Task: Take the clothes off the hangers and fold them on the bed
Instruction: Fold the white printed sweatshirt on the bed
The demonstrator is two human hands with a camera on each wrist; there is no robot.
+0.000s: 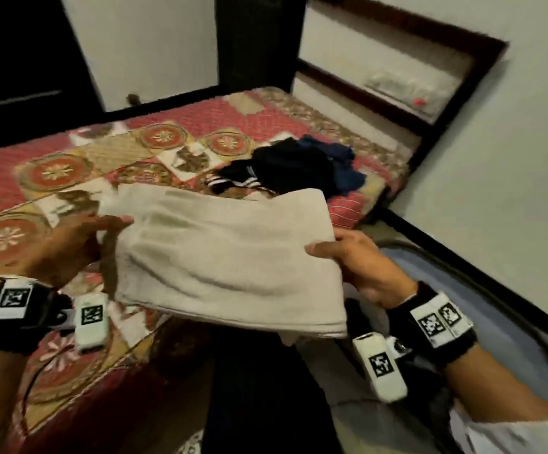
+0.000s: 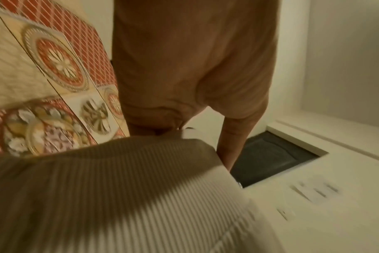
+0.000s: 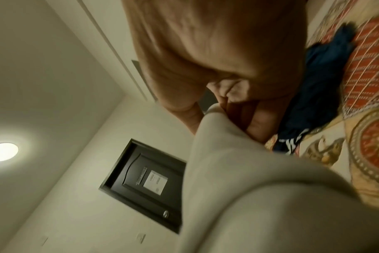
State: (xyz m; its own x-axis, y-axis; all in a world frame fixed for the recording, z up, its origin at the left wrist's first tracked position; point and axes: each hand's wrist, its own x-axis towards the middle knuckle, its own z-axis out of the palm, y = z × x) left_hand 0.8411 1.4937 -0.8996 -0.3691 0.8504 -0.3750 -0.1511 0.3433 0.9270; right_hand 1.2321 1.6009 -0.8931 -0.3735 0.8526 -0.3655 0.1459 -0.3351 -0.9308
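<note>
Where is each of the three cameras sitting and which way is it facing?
Head: worn on the head, looking down at the bed; both hands hold the folded cream garment.
Left wrist: along the left hand toward the garment, bedspread and wall.
Right wrist: along the right hand, tilted up at wall and ceiling light.
Shared: head and right wrist views both show the dark clothes.

No text, label or number can be read anywhere.
</note>
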